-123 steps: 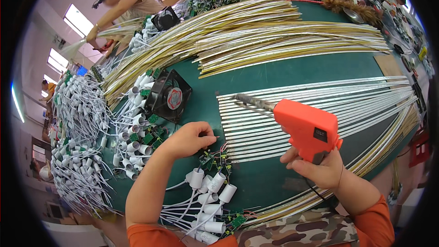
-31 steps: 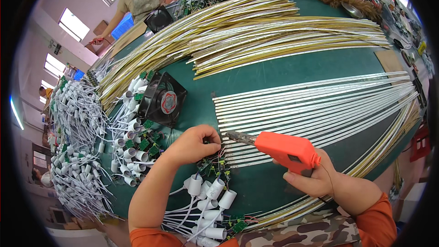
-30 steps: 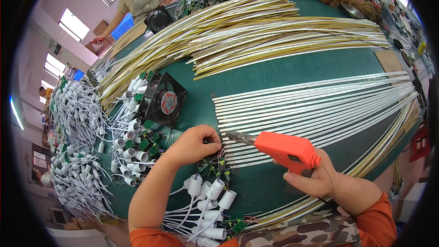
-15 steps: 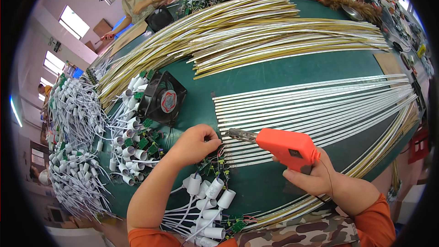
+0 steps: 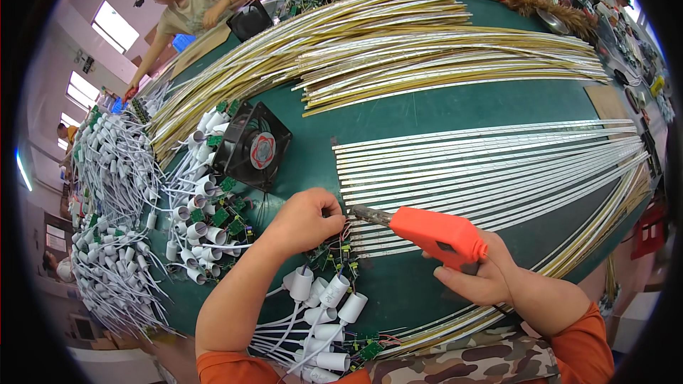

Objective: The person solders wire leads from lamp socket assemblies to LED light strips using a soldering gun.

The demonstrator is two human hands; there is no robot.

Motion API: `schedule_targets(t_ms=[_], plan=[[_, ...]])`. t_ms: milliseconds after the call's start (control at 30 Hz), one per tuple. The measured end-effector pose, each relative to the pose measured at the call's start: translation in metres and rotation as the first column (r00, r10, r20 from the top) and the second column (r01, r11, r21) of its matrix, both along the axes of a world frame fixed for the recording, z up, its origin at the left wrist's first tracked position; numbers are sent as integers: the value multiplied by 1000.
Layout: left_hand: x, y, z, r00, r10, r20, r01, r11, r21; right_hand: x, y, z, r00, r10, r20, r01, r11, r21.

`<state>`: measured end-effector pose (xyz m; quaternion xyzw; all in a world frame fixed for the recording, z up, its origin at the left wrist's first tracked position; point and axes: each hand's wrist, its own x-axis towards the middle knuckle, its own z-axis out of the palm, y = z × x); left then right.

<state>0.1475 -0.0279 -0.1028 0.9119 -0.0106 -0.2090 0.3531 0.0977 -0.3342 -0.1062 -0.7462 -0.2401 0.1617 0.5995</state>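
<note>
My right hand (image 5: 487,270) is wrapped round a red-orange soldering gun (image 5: 434,233). The gun's dark metal tip points left at the ends of narrow silver-white strips (image 5: 462,167), fanned out side by side on the green table. My left hand (image 5: 306,222) is closed in a pinch beside that tip, at thin wires (image 5: 346,231) by the strip ends. Exactly what its fingertips hold is partly hidden. Below the left hand lie small green circuit boards (image 5: 331,259) with wires. White lamp sockets (image 5: 327,316) on white cables are bunched between my forearms.
A black square fan (image 5: 262,149) stands left of the strips. Heaps of white sockets (image 5: 121,163) cover the left side. Long yellow and white strip bundles (image 5: 441,64) lie across the back, and others curve along the near right edge. A co-worker (image 5: 188,0) stands at the far left.
The soldering gun has shifted slightly left and tilted, its tip still by the strip ends. My left hand stays nearly in place. The co-worker's arm has reached farther down and left.
</note>
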Motion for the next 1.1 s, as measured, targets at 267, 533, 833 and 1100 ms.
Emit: schedule_targets(t_ms=[267,533,833,1100], plan=[[0,-1,2,1000,10,1,-10,1000,-9,1,4,2,1000,21,7,-21,1000,13],[2,-1,-2,999,-10,42,9,1000,19,1,2,5,999,48,13,-48,998,-50],[2,-5,4,1000,23,-13,-22,997,70,-1,-2,7,998,-10,62,7,999,48],[5,-11,13,989,82,-124,-74,995,71,-2,-4,1,998,-46,45,42,996,73]])
